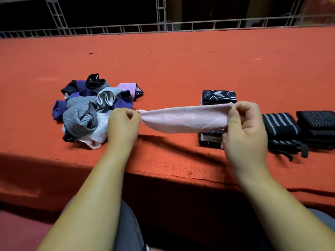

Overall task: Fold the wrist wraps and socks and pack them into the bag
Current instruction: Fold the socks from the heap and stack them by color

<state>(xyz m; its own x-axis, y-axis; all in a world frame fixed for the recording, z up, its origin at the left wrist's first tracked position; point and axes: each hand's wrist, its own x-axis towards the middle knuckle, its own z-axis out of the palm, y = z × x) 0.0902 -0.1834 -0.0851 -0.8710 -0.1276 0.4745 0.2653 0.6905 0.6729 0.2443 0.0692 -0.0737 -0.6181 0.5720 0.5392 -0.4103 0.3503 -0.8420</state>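
A pale pink sock is stretched out in the air above the table's front edge. My left hand pinches its left end, and my right hand pinches its right end. To the left lies a loose pile of socks in grey, purple, black and pink. Behind the pink sock sits a folded black patterned sock, with another folded dark one partly hidden below it. At the right lie two folded black striped wrist wraps. No bag is in view.
An orange cloth covers the table, whose front edge drops off just below my hands. A metal railing runs along the far side. My grey-trousered legs are under the near edge.
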